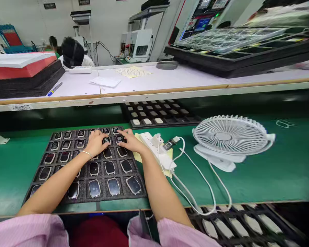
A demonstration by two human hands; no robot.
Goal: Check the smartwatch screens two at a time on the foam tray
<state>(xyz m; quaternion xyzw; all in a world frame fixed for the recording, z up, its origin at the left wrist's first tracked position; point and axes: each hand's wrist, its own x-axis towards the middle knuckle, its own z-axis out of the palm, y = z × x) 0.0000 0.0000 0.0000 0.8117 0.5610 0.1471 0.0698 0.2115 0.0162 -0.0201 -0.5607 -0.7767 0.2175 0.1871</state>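
Through the head camera I have the foam tray (83, 193) lying flat on the green surface (260, 178), drawn near the front edge, which I take to be so both hands can reach its far rows without stretching. The watches sit face up in separate cells; the foam walls presumably keep the cases from rubbing and leave each screen readable. In the far rows I make out pale text on several screens, while the nearer ones look dark.

I see the left hand (94, 144) over the far part of the tray, fingers bent around one watch (106, 140). The right hand (132, 141) comes in from the side at the neighbouring watch (119, 139), thumb and forefinger spread. Both watches are in their cells. I cannot tell whether either hand's fingers grip, press or merely rest there; spreading them likely spares the screens from being covered.

Just beyond the tray's right side, a power strip (167, 161) lies on a yellow sheet (138, 156). Its cables (184, 188) loop rightward, off the foam. The fan (222, 136) stands further right, probably to leave the right arm room.
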